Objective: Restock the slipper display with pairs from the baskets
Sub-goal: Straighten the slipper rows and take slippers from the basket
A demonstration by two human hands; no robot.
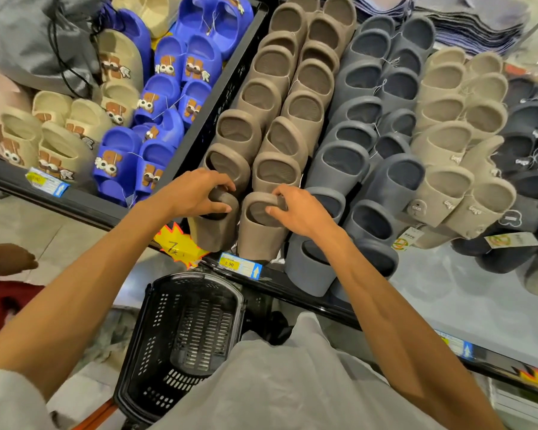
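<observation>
Two columns of taupe slippers (280,97) stand nested on the display shelf (295,285). At the front of the left column, my left hand (196,193) grips the upper strap of a taupe slipper (213,228). My right hand (295,211) pinches the strap rim of the front taupe slipper (260,235) in the right column. Both slippers stand at the shelf's front edge, side by side. A black plastic basket (184,339) sits below the shelf near my body, with no slippers visible inside.
Grey slippers (367,144) fill the rows right of the taupe ones, then beige slippers (457,144) and dark slippers (528,141). A black crate wall (212,110) separates blue cartoon slippers (168,97) and cream slippers (56,131) on the left. Price tags (239,264) line the shelf edge.
</observation>
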